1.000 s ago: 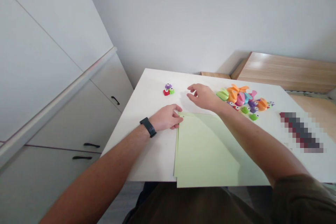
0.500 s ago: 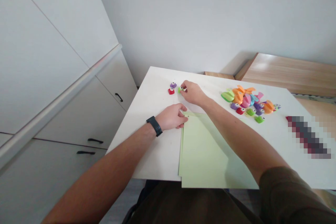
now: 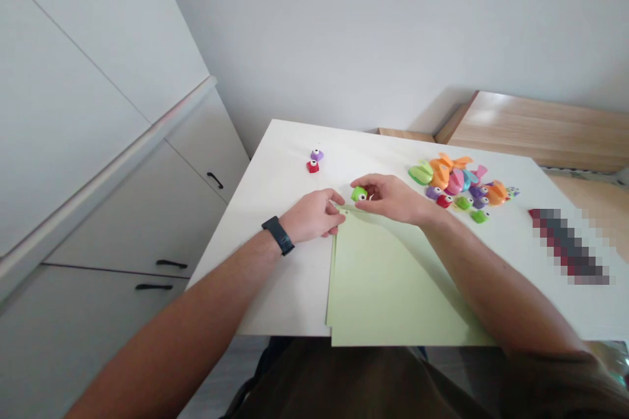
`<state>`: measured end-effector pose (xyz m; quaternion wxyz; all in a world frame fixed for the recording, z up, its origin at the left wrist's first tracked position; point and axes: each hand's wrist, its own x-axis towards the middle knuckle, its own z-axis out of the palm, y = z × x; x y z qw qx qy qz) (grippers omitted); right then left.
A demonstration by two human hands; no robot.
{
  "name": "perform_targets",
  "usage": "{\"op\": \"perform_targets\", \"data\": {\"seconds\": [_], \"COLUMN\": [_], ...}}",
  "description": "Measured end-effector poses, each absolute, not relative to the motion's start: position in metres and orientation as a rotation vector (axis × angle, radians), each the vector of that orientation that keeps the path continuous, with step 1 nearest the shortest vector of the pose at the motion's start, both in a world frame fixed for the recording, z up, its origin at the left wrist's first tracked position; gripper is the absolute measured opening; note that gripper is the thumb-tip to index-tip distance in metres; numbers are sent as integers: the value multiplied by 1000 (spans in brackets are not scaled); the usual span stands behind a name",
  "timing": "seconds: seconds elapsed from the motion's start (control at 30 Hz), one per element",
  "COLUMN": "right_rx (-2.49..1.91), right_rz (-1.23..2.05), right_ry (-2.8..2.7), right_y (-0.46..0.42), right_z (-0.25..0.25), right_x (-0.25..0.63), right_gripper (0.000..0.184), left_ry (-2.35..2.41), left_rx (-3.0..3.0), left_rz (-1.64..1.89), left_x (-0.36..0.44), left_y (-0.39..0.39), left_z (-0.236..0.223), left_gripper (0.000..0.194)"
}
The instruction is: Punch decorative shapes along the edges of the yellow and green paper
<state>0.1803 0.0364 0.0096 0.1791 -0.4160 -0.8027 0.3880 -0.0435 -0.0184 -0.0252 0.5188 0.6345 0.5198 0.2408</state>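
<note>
At the top left corner of the light green paper sheets (image 3: 393, 275), my left hand (image 3: 310, 215) pinches the edge with thumb and fingers; a dark watch is on its wrist. A small dark spot shows on that corner. My right hand (image 3: 393, 198) holds a small green piece with a round white eye (image 3: 359, 194) just above the sheets' top edge, close to the left fingertips. Behind the left hand, a small purple piece with an eye (image 3: 317, 155) and a red piece with an eye (image 3: 313, 167) sit together on the white table (image 3: 275, 275).
A cluster of colourful plastic pieces (image 3: 455, 181), orange, pink, green, blue and purple, lies on the right side of the table. Nearby is a pixelated dark red item (image 3: 570, 245). White cabinets (image 3: 98, 203) stand at the left, wooden furniture (image 3: 540, 124) at the back right.
My right hand has brought the green piece from beside the red and purple ones toward the paper corner. My left hand stays at that corner.
</note>
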Motion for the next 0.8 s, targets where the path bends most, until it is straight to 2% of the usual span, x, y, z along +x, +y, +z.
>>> {"op": "perform_targets", "data": {"seconds": [0.2, 0.8], "right_rx": [-1125, -1103], "right_rz": [1282, 1259], "right_ry": [-2201, -2439], "right_y": [34, 34], "right_z": [3, 13], "right_x": [192, 188], "right_gripper": [46, 47], "left_ry": [1236, 1221], "left_rx": [1488, 1423], "left_rz": [589, 633], "left_x": [-41, -36], "left_y": [-19, -22], "left_z": [-22, -13], "left_gripper": [22, 18]}}
